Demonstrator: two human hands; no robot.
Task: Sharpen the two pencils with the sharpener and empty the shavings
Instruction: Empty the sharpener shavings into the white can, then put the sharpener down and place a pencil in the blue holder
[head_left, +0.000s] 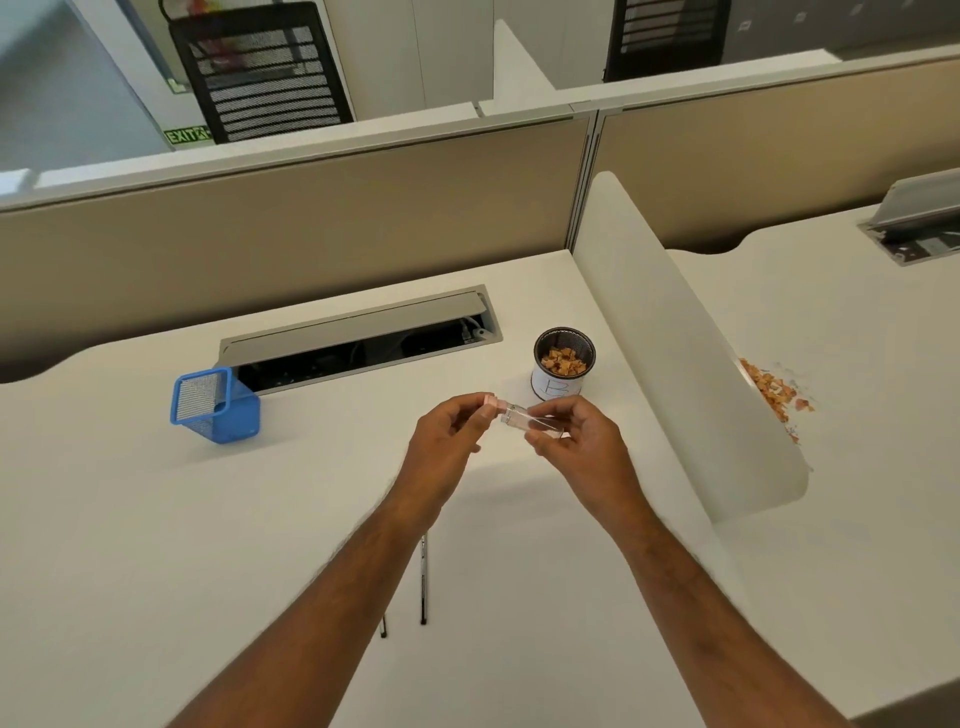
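My left hand (448, 441) pinches the pink sharpener head (490, 401) between thumb and fingers. My right hand (576, 437) grips the clear shavings case (532, 418) of the same sharpener, held level above the white desk (156, 519). Head and case meet or nearly meet; I cannot tell which. Two dark pencils lie side by side on the desk under my left forearm, one (423, 582) mostly showing, the other (384, 626) only at its near end. A black mesh cup (564, 364) with orange shavings inside stands just beyond my hands.
A blue mesh holder (215, 405) stands at the left. An open cable tray (358, 338) runs along the back of the desk. A white divider (685, 353) rises on the right, with loose shavings (774, 389) scattered on the neighbouring desk behind it.
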